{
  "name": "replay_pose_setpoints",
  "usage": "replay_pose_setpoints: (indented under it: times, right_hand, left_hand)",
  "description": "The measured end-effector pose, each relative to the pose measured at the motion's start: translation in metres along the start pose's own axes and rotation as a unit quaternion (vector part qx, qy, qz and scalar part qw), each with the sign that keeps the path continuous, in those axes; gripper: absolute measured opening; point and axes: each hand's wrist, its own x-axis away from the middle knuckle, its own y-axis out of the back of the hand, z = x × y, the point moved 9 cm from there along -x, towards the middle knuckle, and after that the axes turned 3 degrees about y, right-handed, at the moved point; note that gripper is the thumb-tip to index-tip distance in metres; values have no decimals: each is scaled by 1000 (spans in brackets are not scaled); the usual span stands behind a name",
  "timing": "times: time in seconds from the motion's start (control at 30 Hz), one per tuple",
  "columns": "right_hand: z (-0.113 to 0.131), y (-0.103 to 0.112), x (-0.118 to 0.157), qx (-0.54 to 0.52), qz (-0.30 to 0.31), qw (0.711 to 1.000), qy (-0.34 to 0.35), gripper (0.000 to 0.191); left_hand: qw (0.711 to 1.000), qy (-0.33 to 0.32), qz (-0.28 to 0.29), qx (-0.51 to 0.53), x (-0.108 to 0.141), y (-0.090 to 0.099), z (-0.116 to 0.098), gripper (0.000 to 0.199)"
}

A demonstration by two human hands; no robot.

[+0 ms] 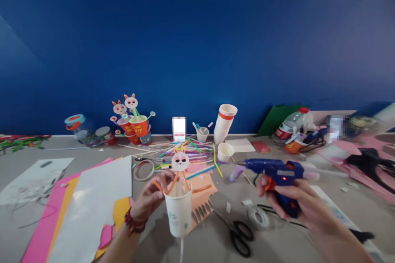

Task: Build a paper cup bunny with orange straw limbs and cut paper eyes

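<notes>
My right hand point(298, 199) is wrapped round a blue hot glue gun point(271, 166), a finger on its orange trigger. A red light glows on its side, and the nozzle points left. In front of me a white paper cup point(179, 215) stands upright on a thin white stick or tube. My left hand point(157, 193) has its fingers closed at the cup's left rim, on an orange strip point(159, 185). Orange legs rise from the cup to a round paper rabbit face point(180, 160). An orange paper sheet point(202, 191) with cut slits lies behind the cup.
Black-handled scissors point(240, 236) and a tape roll point(258, 217) lie right of the cup. Coloured sheets point(101, 197) spread at left. Behind are pipe cleaners point(197, 154), stacked cups point(224, 125), finished rabbit cups point(138, 125) and a plastic bottle point(293, 125).
</notes>
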Motion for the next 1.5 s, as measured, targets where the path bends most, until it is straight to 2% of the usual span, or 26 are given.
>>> replay_pose_setpoints:
  times: [0.2, 0.33, 0.6, 0.73, 0.9, 1.07, 1.5]
  right_hand:
    - [-16, -55, 16, 113, 128, 983, -68, 41]
    - [-15, -73, 18, 159, 152, 972, -80, 41]
    - [-15, -81, -4, 184, 146, 967, -101, 38]
    - [-33, -84, -8, 207, 156, 958, -126, 32]
    - [-48, -82, -8, 224, 152, 953, -139, 33]
    - [-42, -89, -8, 201, 164, 955, -140, 29]
    - [-34, -95, -11, 247, 193, 943, -111, 27]
  left_hand:
    - [1000, -12, 2, -19, 0, -2, -8, 20]
    - [1000, -3, -5, 12, 4, 4, -5, 23]
    - [999, 10, -6, 44, 13, 12, 4, 34]
    - [999, 20, -7, 43, 14, 18, 12, 36]
    - [998, 37, -13, 41, 20, 25, 21, 36]
    - [999, 42, -8, 31, 22, 28, 23, 38]
    - [999, 45, -6, 29, 22, 24, 23, 36]
